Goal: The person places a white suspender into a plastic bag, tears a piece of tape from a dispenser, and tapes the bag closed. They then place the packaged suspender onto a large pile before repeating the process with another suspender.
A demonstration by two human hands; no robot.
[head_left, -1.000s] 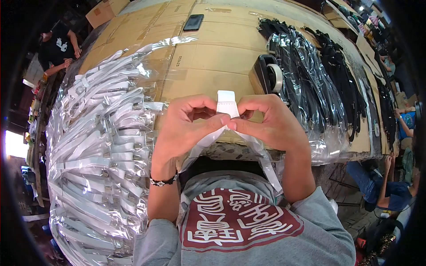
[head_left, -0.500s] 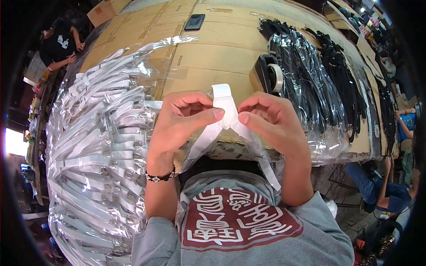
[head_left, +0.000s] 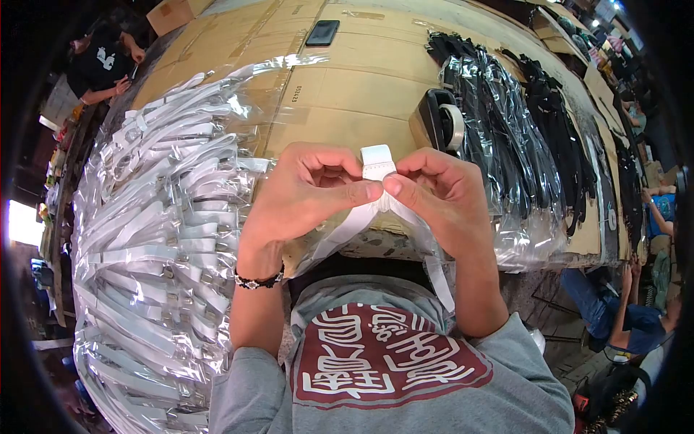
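Between my hands, in front of my chest, is a pair of white suspenders (head_left: 378, 172) with a stitched Y-shaped joint. Its two straps hang down towards my lap, with clear plastic around them. My left hand (head_left: 307, 188) pinches the joint from the left between thumb and fingers. From the right, my right hand (head_left: 441, 192) pinches the same joint, its thumb close to the left one. A short folded end of the strap sticks up above both thumbs. The thumbs hide part of the joint.
Many white suspenders in clear plastic (head_left: 166, 246) cover the table's left side. Black bagged straps (head_left: 499, 123) lie on the right, beside a tape dispenser (head_left: 434, 119). A phone (head_left: 322, 32) rests on the cardboard (head_left: 347, 94). A person in a black shirt (head_left: 101, 65) is at the far left.
Both hands and the suspenders have shifted slightly right. My thumbs have come closer together over the joint, covering more of it, and the upper strap end sits a little lower.
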